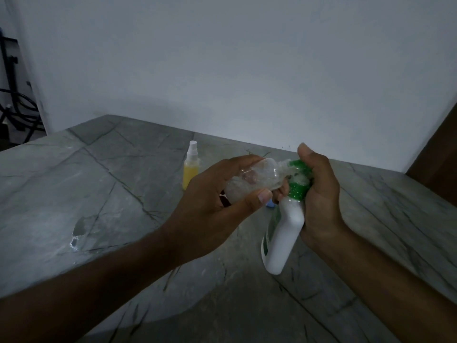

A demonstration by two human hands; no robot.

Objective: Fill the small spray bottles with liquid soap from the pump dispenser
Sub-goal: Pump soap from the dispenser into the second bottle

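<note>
My left hand [217, 194] grips a small clear spray bottle [252, 180], tilted on its side with its open neck against the green pump head [300, 178] of the white soap dispenser [284, 233]. My right hand [319, 194] is curled round the dispenser's neck and pump, thumb up, holding the dispenser tilted above the table. White foam or soap shows where the neck meets the pump. A second small spray bottle [191, 167], capped and holding yellow liquid, stands upright on the table behind my left hand.
The grey marble-pattern table [99, 194] has a wet patch [78, 231] at the left. A small blue object [270, 203] peeks out below my hands. A white wall rises behind; a brown panel [437, 154] stands at the right and dark cables [14, 107] at the far left.
</note>
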